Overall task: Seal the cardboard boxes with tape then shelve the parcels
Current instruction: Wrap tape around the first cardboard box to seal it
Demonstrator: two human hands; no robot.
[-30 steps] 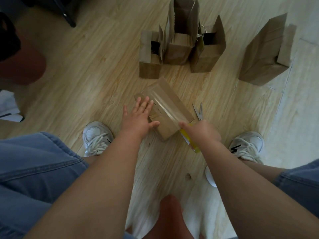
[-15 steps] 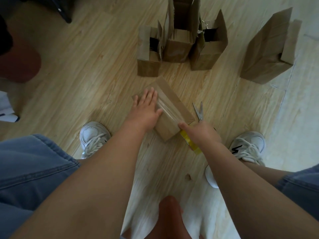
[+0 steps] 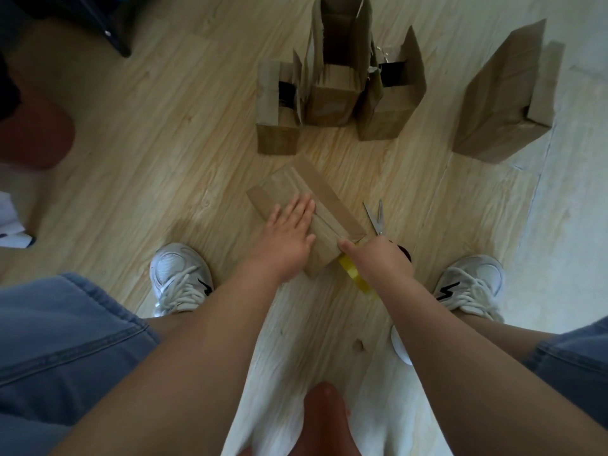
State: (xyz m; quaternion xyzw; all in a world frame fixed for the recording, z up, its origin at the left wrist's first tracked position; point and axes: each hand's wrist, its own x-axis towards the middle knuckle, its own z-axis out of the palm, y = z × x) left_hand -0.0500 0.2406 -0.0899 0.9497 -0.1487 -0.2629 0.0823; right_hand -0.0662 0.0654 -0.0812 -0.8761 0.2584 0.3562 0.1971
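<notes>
- Brown cardboard box (image 3: 306, 205) on wood floor (image 3: 164, 143), flaps shut, clear tape down its seam.
- Left hand (image 3: 289, 232) flat, released, pressing the top.
- Right hand (image 3: 378, 258) clenched on yellow tape roll (image 3: 353, 274) at box corner.
- No legible writing.

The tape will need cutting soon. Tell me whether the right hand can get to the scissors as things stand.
Probably yes, once freed. The scissors lie on bare floor just beyond the right hand, nothing between them. But that hand has its grip on the tape roll, so it must set that down first.
</notes>
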